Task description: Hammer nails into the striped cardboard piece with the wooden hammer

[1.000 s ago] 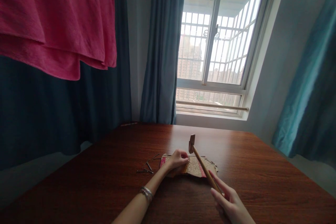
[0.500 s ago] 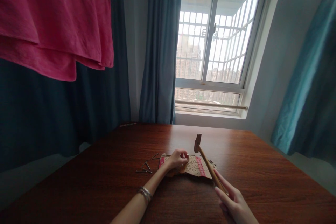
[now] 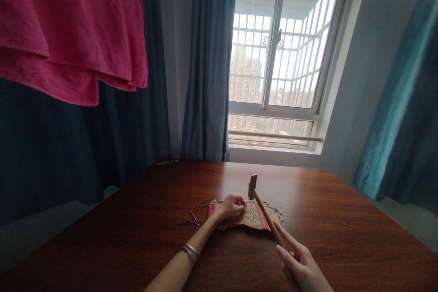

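My right hand (image 3: 301, 260) is wrapped round the wooden handle of a hammer (image 3: 270, 221), whose head is raised above the far side of a piece of cardboard (image 3: 252, 215). The cardboard is tan, dotted with many small dark holes and crossed by pink strips. On its left part rests my left hand (image 3: 233, 206), fingers pinched together; what they hold is too small to make out. Several loose nails (image 3: 193, 216) lie on the table just left of the cardboard. Thin dark nail-like pieces (image 3: 273, 209) show at its right end.
The brown wooden table (image 3: 143, 246) reaches back to a wall with a barred window (image 3: 273, 73). A pink towel (image 3: 78, 32) hangs at upper left. Blue curtains (image 3: 208, 68) hang beside the window. A small thin strip (image 3: 167, 162) lies at the table's far left edge.
The hammer and my right hand have shifted slightly left, bringing the hammer head nearer my left fingers. My left hand stays in place on the cardboard.
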`<state>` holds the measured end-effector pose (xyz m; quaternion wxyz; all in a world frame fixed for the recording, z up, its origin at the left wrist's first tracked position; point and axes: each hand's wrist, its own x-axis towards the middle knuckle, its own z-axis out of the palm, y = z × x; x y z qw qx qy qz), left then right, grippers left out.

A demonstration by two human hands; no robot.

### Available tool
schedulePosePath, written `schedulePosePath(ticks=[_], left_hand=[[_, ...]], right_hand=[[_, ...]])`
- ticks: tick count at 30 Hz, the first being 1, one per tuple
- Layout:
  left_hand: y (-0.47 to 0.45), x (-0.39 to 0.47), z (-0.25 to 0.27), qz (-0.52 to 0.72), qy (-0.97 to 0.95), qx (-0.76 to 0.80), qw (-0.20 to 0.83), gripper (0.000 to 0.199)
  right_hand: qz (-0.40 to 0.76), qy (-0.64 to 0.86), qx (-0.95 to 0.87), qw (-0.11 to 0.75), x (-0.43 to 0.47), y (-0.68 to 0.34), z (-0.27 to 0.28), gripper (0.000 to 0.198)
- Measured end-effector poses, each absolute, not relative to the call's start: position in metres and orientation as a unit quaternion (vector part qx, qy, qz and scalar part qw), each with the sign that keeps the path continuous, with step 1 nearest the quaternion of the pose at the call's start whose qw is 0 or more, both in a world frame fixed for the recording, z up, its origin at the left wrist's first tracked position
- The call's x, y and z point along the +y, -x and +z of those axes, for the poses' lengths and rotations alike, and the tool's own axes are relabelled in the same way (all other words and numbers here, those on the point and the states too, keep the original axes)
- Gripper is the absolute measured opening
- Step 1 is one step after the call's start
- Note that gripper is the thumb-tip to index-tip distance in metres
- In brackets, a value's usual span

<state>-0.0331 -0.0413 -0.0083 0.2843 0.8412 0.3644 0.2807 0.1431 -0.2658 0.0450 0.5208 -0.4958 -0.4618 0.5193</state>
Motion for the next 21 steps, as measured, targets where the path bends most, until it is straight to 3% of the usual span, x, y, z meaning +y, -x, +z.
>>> schedulePosePath(ticks=[13,21], left_hand=[[0.0333,-0.0430,-0.0074,0.282,-0.845,0.356,0.284,0.016],[0.0339,-0.0437,-0.0071,0.282,-0.850,0.352,0.274,0.016]], right_hand=[[0.513,0.518,-0.462,0.505,-0.2659,-0.1378,0.0488,0.088],[0.497,0.511,-0.477,0.513,-0.2660,-0.1335,0.0500,0.081]])
